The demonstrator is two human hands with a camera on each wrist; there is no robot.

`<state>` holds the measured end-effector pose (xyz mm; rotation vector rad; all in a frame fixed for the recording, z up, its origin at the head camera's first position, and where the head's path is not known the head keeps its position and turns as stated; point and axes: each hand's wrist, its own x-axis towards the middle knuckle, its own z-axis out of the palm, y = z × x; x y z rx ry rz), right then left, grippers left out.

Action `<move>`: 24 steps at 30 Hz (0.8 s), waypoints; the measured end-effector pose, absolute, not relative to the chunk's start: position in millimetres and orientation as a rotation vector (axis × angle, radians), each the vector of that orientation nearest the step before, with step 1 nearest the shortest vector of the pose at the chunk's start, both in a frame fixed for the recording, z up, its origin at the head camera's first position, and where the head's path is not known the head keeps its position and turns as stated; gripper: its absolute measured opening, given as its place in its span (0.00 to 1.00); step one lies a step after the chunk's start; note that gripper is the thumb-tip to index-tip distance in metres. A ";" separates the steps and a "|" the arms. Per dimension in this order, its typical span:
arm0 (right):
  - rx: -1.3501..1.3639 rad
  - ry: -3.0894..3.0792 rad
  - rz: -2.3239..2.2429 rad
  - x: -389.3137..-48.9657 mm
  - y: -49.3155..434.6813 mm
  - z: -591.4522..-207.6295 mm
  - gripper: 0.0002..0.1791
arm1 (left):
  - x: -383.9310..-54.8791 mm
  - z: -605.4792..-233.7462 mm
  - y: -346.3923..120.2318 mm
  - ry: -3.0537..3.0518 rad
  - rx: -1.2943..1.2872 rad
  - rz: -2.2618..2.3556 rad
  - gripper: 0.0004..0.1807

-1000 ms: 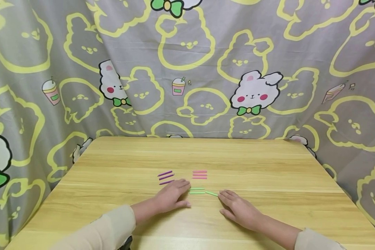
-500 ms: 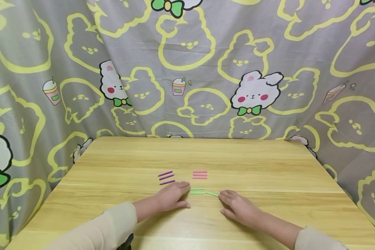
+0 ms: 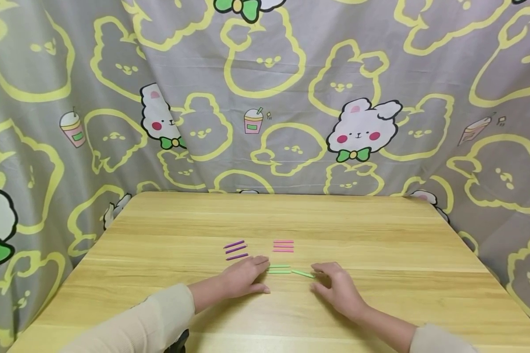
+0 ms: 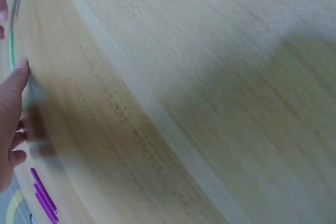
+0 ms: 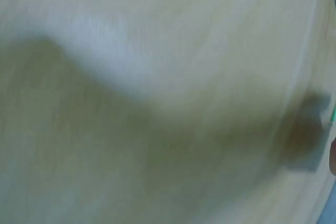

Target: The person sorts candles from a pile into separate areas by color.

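In the head view, two green crayon-like sticks (image 3: 279, 269) lie side by side on the table, and a third green stick (image 3: 303, 273) slants away from their right ends. My left hand (image 3: 244, 277) rests flat on the table with relaxed fingers, its fingertips at the left ends of the pair. My right hand (image 3: 341, 288) is at the slanted stick's right end, thumb and forefinger spread apart around it, not visibly pinching. The left wrist view shows my left thumb (image 4: 18, 77) near a green stick (image 4: 11, 51). Only a fingertip (image 5: 333, 158) shows in the right wrist view.
Three purple sticks (image 3: 236, 250) lie slightly tilted beyond my left hand. Three pink sticks (image 3: 283, 246) lie in a parallel row behind the green ones. A patterned grey curtain (image 3: 291, 98) hangs behind the wooden table (image 3: 159, 220).
My right hand has lifted and bent its fingers, its forefinger and thumb parting, so more of the slanted green stick's right end shows. My left hand and the other sticks stay nearly unchanged.
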<state>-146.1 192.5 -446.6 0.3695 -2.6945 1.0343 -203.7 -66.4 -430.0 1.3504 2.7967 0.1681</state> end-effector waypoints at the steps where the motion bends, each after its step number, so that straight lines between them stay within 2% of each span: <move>1: 0.315 -2.677 1.057 -145.9 190.9 -448.7 0.19 | -203.5 -429.9 -66.4 2.796 1.346 0.169 0.35; 8: 0.105 -2.655 1.180 -145.3 185.4 -457.1 0.12 | -202.0 -429.2 -66.5 2.796 1.328 0.175 0.36; 24: 0.057 -2.665 1.175 -152.4 179.4 -458.0 0.05 | -201.1 -427.3 -66.4 2.791 1.306 0.173 0.35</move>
